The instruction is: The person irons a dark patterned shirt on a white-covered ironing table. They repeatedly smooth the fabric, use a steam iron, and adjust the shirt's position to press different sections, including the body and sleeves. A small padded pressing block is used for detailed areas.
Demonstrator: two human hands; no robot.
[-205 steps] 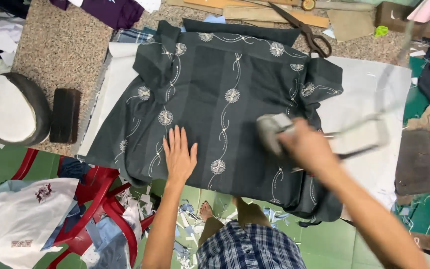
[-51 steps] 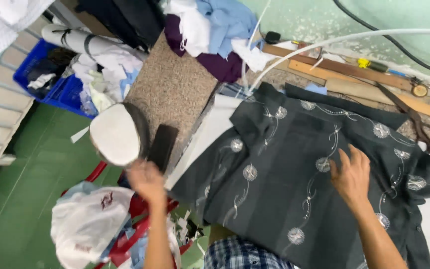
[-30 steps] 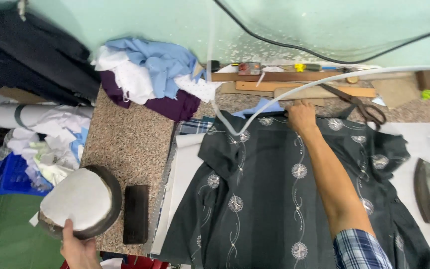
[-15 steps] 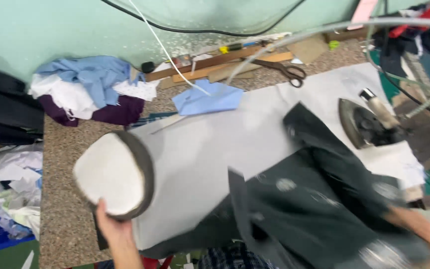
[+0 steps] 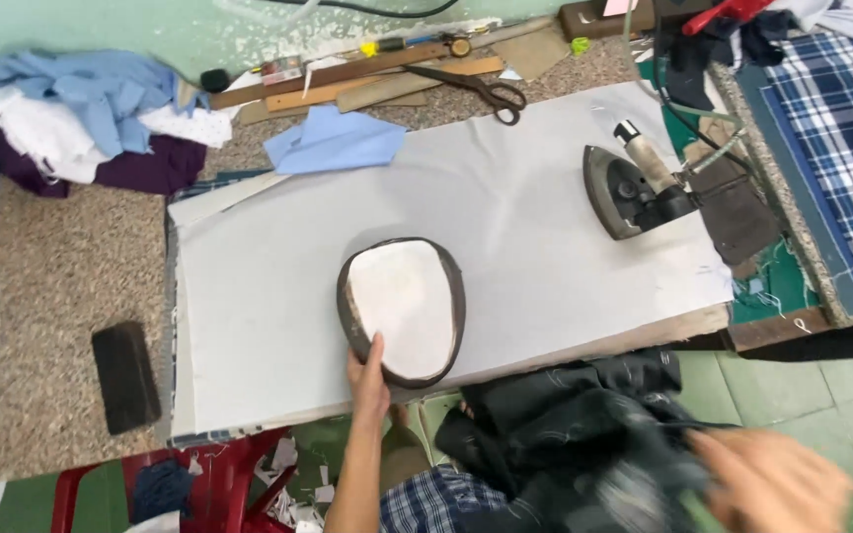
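Observation:
My left hand grips the near edge of a rounded pressing pad with a white top and dark rim, which lies on the white-covered ironing board. My right hand, blurred, holds the dark embroidered garment, bunched up below the board's front edge over my lap. An iron rests on its side at the board's right end.
Scissors, wooden rulers and a light blue fabric piece lie along the far edge. A cloth pile sits far left, a dark block on the speckled counter, a red chair below, plaid cloth at right.
The garment has been pulled off the board down to my lap. The pressing pad has moved from the left counter onto the middle of the board.

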